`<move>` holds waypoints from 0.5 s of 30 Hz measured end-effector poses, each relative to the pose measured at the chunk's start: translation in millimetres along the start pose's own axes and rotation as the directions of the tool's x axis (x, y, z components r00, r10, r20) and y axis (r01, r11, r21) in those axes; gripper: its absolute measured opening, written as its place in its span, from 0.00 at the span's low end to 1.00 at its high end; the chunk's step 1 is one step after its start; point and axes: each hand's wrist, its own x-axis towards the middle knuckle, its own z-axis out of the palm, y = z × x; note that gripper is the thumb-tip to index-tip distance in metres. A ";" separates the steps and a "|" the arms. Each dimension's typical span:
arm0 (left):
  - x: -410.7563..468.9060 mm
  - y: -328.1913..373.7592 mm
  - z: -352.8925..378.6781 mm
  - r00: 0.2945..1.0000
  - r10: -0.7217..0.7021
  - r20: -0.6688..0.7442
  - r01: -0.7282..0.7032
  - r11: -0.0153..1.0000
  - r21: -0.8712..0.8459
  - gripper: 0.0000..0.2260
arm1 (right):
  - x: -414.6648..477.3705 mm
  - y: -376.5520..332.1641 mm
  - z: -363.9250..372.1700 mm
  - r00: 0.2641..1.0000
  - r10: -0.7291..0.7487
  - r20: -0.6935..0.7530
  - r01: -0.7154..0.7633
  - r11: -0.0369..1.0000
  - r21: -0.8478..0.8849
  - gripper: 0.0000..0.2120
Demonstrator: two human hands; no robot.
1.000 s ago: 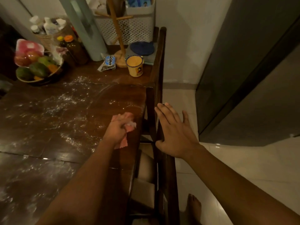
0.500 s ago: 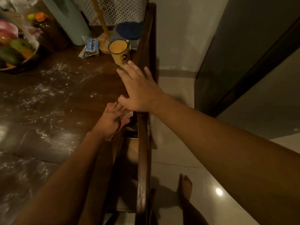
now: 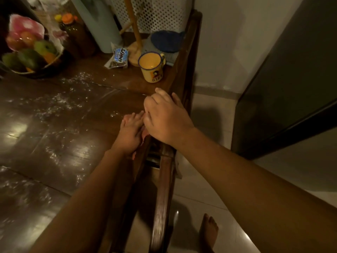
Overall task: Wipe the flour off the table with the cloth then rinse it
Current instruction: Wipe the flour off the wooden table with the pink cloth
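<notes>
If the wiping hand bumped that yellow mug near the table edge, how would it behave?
The yellow mug looks filled nearly to the rim with a pale drink, so a nudge would probably slosh it over. That fill likely makes it heavy enough to slide rather than tip. It stands close to the table edge, so a hard shove might send it off.

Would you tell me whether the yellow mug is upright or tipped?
Upright: the mug stands on the table, its round mouth facing up.

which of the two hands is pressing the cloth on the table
The left hand: it lies flat on the pink cloth at the table edge. The right hand sits beside it, over the chair back.
</notes>
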 end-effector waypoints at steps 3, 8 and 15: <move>-13.2 -37.8 -27.6 0.997 0.072 -0.001 -0.072 0.992 -0.106 0.26 | 0.2 7.9 0.6 0.998 -0.035 -0.052 0.038 0.998 0.048 0.07; 27.5 -54.8 -31.3 0.941 -0.264 -0.212 0.286 0.955 0.080 0.23 | 2.6 5.7 -2.5 0.999 0.016 -0.029 -0.012 0.990 0.140 0.02; 55.6 -5.8 -8.3 0.993 0.104 0.061 -0.106 0.994 0.030 0.23 | 5.4 3.0 -3.0 0.997 0.080 -0.004 -0.078 0.983 0.166 0.03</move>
